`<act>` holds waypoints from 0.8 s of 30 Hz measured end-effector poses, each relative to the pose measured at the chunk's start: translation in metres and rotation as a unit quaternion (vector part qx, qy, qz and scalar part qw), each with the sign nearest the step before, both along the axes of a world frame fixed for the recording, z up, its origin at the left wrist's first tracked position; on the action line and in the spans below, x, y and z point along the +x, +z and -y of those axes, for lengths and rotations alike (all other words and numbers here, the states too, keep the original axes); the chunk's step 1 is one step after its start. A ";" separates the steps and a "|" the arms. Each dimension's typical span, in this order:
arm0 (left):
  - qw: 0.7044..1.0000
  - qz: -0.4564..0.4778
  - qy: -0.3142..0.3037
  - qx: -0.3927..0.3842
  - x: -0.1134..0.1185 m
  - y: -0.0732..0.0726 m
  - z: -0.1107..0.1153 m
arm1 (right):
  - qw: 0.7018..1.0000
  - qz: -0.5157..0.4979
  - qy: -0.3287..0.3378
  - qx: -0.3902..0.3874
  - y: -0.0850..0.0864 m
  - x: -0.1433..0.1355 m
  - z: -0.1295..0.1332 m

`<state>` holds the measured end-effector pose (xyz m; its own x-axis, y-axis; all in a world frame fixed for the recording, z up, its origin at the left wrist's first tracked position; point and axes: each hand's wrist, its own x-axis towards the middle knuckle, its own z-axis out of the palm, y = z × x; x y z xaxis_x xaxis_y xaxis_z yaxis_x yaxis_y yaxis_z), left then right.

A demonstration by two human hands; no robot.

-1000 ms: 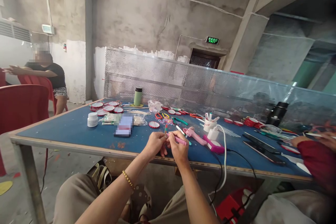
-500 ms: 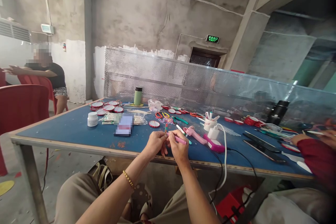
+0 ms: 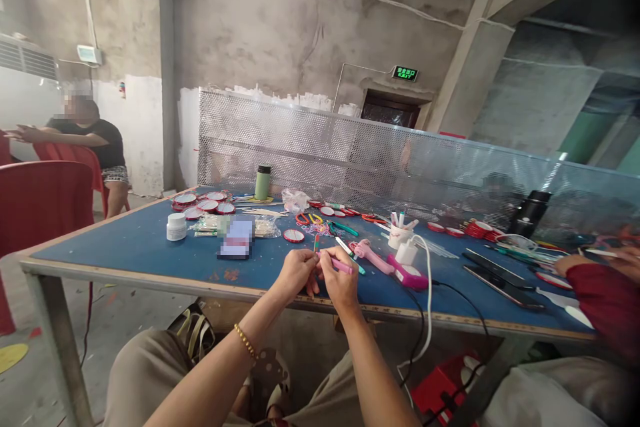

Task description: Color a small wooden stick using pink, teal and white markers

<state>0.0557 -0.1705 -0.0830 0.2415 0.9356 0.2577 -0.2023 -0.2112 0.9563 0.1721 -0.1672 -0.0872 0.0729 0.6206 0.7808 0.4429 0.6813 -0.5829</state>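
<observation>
My left hand (image 3: 299,271), with a beaded bracelet on its wrist, pinches a small stick (image 3: 317,243) with red and green on it, which points upward. In my right hand (image 3: 341,280) is a pink pen (image 3: 343,266), its tip end meeting the fingers of my left hand. Both hands are close together over the front edge of the blue table (image 3: 125,250). Just beyond them lie a round red-rimmed disc (image 3: 294,235), a white and green marker (image 3: 345,247) and teal-handled pliers (image 3: 344,228).
A phone (image 3: 237,238), a white jar (image 3: 176,227) and a green bottle (image 3: 263,183) stand or lie to the left. At right are a pink tool (image 3: 373,257), a cup of pens (image 3: 399,236), cables, dark phones (image 3: 503,287) and another person's red sleeve (image 3: 600,290).
The pink pen in my right hand has tilted slightly, and its rear end shows less. My hands have otherwise hardly moved.
</observation>
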 end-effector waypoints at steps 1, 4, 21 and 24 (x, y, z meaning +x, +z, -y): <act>1.000 0.000 0.001 0.000 0.000 0.000 0.000 | 1.000 0.001 -0.002 0.002 0.000 0.000 0.000; 1.000 0.000 0.003 -0.001 0.000 0.000 -0.001 | 1.000 0.004 -0.002 0.006 0.000 0.001 0.000; 1.000 0.011 -0.008 -0.004 0.000 -0.003 -0.003 | 1.000 -0.019 0.013 0.002 0.005 -0.002 0.006; 1.000 0.012 -0.005 -0.003 0.001 -0.003 -0.003 | 1.000 -0.005 0.012 0.010 0.005 -0.002 0.005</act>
<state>0.0564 -0.1676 -0.0858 0.2441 0.9349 0.2577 -0.2278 -0.2031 0.9523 0.1705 -0.1719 -0.0821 0.0654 0.6062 0.7926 0.4206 0.7036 -0.5728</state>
